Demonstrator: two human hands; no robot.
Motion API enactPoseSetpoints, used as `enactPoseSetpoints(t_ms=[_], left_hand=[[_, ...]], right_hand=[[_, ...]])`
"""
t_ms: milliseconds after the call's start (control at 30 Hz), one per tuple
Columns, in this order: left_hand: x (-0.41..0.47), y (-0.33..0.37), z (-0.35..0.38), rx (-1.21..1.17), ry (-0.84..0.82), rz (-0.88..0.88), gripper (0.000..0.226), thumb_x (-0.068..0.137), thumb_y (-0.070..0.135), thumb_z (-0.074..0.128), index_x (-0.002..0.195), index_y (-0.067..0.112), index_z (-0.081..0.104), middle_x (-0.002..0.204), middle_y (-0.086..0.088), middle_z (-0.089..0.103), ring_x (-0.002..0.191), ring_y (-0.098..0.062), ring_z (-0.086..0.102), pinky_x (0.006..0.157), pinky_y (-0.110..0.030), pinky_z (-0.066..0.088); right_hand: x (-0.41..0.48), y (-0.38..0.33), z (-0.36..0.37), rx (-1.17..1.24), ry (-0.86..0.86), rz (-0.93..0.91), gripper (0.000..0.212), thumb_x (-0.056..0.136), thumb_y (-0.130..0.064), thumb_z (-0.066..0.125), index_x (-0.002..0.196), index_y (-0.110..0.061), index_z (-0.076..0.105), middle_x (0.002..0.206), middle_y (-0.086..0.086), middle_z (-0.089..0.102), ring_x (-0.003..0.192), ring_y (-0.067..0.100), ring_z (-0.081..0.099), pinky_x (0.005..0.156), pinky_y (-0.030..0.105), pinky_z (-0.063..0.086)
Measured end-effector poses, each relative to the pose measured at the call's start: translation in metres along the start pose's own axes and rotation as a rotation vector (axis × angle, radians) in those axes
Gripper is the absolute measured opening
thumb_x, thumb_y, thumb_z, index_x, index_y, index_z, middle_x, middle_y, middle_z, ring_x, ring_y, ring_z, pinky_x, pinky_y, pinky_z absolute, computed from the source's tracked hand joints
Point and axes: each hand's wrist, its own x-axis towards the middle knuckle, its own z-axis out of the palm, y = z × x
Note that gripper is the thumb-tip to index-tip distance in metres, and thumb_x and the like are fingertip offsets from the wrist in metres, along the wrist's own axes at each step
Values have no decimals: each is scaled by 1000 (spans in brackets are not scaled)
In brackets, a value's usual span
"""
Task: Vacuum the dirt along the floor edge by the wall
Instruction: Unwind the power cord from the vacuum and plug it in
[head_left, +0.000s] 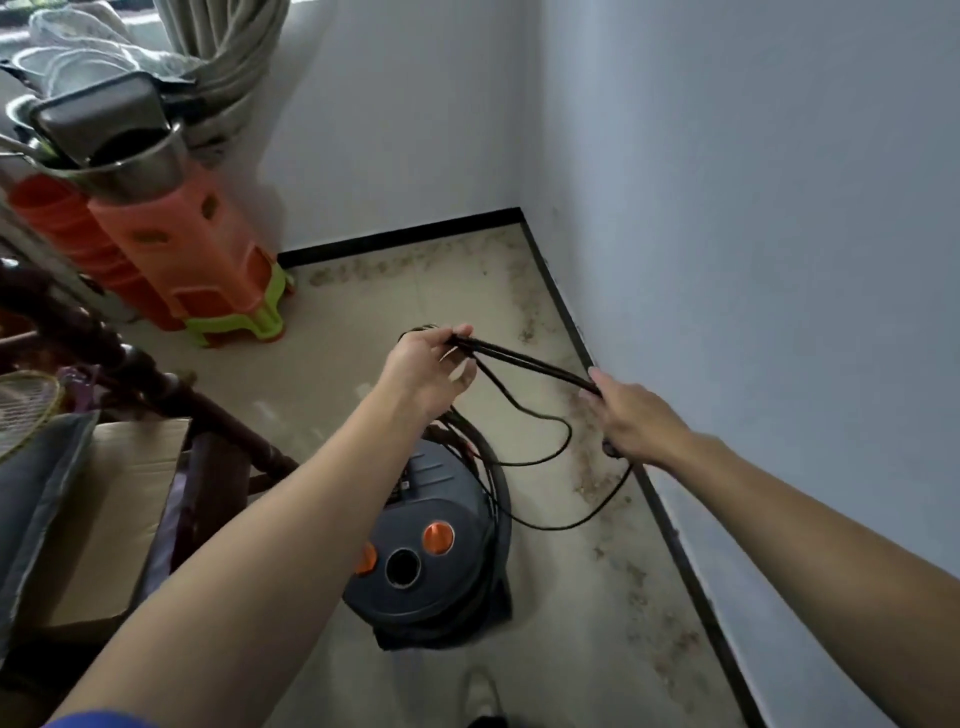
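Black cord (524, 359) gripped between left hand (426, 364) and right hand (631, 415), vacuum (441, 488) label illegible

The floor (332, 374) is pale beige tile, edged by a black baseboard (691, 566) where it meets the walls. A dark grey canister vacuum cleaner (426, 561) with orange knobs stands on it at lower centre. Brownish dirt (597, 467) lies in a ragged band along the right-hand edge and across the far edge near the corner. Part of a black cord (566, 525) loops over the tile just right of the vacuum, across the dirt. A stack of orange and green plastic stools (208, 260) stands at upper left.
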Motion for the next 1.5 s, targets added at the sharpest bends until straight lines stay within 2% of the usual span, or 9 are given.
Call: enactPoseSetpoints(t_ms=[133,233,367,633,833,1067,1200,1333,1500], left_hand=[[48,23,-6,266,29,69,17,93,26,59,99,11,56,73,-1,58,62,-13,55,59,-26,39],[88,35,-21,547,162,153,23,91,10,61,113,4,62,63,-1,51,51,-13,45,53,-27,38],[134,58,-46,517,398,183,17,90,1,55,102,1,67,61,-2,45,45,-13,32,42,-23,30],[181,124,-55,381,685,401,7,88,17,63,92,13,67,70,-3,56,43,-12,39,38,-18,33],[205,200,-27,341,748,687,16,77,8,67,86,19,59,85,-4,59,69,-16,52,62,-27,43],[225,280,0,587,987,859,32,67,-2,55,89,21,57,76,2,55,63,-11,55,52,-22,46],[230,285,-25,1073,1209,743,26,72,4,56,85,25,63,81,3,64,79,-18,60,67,-29,49],[249,269,-64,1072,1242,493,9,84,24,65,90,20,71,94,-7,70,97,-29,62,88,-42,51],[275,234,-124,924,1221,167,34,88,16,66,121,11,63,125,-15,60,116,-30,55,97,-36,47]], right_hand=[[39,-6,-57,90,128,-51,32,104,-41,34,118,-21,53,94,6,69,88,28,67,81,42,51],[81,-11,-89,334,382,62,26,103,-38,36,105,-24,57,81,-1,70,70,22,68,75,44,55],[139,-20,-111,410,503,127,26,102,-34,37,95,-22,59,68,-1,56,64,21,53,71,44,47],[239,-43,-114,425,481,-51,25,101,-30,39,92,-18,60,62,-3,48,57,17,46,60,36,40],[348,-65,-139,635,441,-81,34,104,-30,36,76,-25,55,61,1,45,53,15,41,55,33,35],[452,-94,-171,512,314,-274,34,104,-25,42,96,-2,66,70,16,53,60,23,47,53,31,35],[491,-124,-170,435,217,-358,28,98,-36,52,77,-20,61,59,-2,51,54,15,44,59,36,38],[523,-155,-137,410,38,-378,23,90,-39,66,79,-19,65,59,-6,51,55,14,46,60,32,39],[555,-182,-105,224,-2,-465,9,89,-30,66,95,-24,71,65,-14,55,70,13,54,68,30,43]])
